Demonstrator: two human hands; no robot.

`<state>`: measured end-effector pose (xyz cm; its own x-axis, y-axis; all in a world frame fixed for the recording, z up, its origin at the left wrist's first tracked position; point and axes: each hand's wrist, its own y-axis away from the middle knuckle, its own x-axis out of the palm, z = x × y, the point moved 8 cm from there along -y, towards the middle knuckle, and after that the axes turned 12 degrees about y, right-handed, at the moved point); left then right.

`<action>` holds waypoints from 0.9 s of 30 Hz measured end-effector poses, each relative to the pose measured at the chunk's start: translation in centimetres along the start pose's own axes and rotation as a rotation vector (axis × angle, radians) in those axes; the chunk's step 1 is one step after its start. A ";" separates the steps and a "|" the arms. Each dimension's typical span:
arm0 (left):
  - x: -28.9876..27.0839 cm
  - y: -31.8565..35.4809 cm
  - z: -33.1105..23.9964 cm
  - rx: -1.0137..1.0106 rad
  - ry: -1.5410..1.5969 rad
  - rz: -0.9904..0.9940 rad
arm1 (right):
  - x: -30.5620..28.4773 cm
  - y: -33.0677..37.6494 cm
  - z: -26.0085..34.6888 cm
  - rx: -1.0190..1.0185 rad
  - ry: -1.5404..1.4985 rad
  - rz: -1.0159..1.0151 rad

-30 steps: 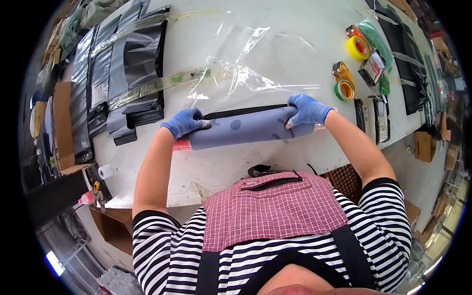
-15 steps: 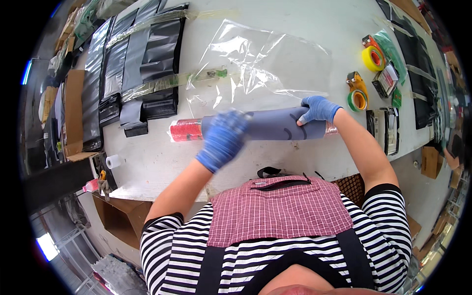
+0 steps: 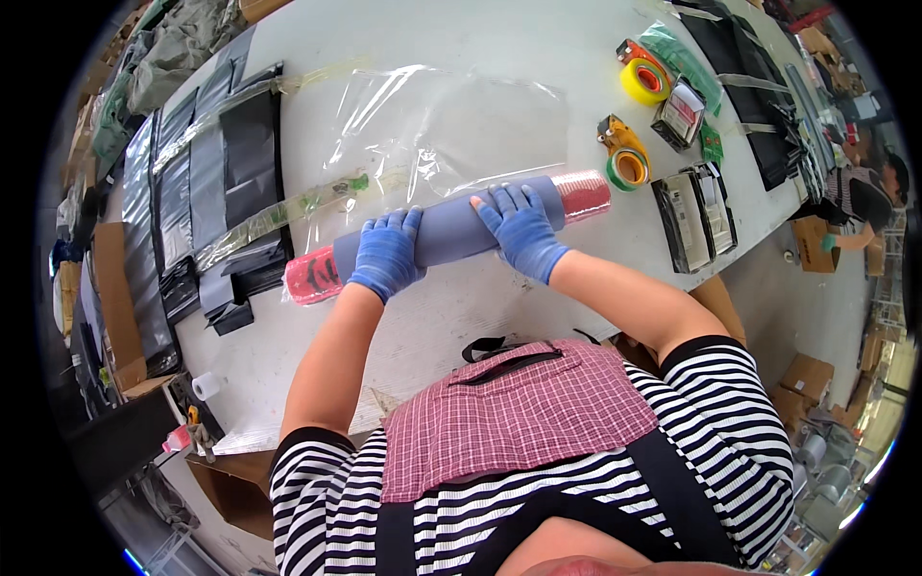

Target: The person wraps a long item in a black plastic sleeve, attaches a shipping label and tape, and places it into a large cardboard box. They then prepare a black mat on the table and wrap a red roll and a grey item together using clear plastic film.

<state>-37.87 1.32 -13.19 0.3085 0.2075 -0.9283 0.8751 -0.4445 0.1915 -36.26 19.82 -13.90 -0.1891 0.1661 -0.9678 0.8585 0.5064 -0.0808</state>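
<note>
A blue-grey sheet [image 3: 447, 233] is wrapped round a red roll in clear film. The red left end [image 3: 312, 276] and red right end [image 3: 584, 197] stick out from it. The roll lies slightly slanted across the white table, right end farther from me. My left hand [image 3: 389, 254], in a blue glove, curves over the roll's left part. Over its right part lies my gloved right hand [image 3: 521, 230], thumb toward the middle and fingers bent over the far side. Just beyond the roll, a clear plastic sheet [image 3: 480, 120] is spread on the table.
Black and silver plastic bags [image 3: 216, 178] lie at the left, crossed by clear tape. At the right are a yellow tape roll [image 3: 644, 82], an orange tape dispenser [image 3: 624, 154] and a black tray [image 3: 693, 216]. Another person [image 3: 855, 197] is at the far right.
My left hand, blurred before, now rests on the roll. My right hand has moved inward along it. The roll has turned and tilted; its dark curved marks on the sheet no longer show. The view has shifted.
</note>
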 end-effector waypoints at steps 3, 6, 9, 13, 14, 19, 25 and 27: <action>-0.3 -0.3 0.2 -0.049 0.026 0.117 | 0.9 -1.5 -0.4 -0.056 -0.100 0.108; 1.5 2.8 -1.9 -0.081 0.036 0.186 | -0.4 1.5 0.2 -0.123 -0.143 0.149; 4.3 7.8 -5.6 -0.069 0.107 0.220 | -2.0 8.4 1.6 -0.143 -0.207 0.169; 8.3 12.0 -0.2 -0.002 0.294 0.014 | -2.0 12.4 3.3 -0.204 -0.192 0.198; 8.3 12.6 3.1 -0.038 0.245 -0.069 | -2.0 12.3 3.4 -0.219 -0.201 0.226; 2.7 19.2 17.3 -0.777 0.076 -0.224 | -1.5 10.2 3.1 -0.262 -0.174 0.433; -2.8 17.5 3.3 -0.144 0.385 -0.308 | -1.3 7.3 2.6 -0.271 -0.189 0.508; 0.7 17.7 -4.2 -0.036 0.247 -0.177 | -1.2 5.8 2.4 -0.289 -0.211 0.531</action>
<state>-20.56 -2.77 -9.12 0.2276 0.4867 -0.8434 0.9345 -0.3525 0.0488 -29.89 20.54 -13.75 0.3499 0.3025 -0.8866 0.6405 0.6134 0.4621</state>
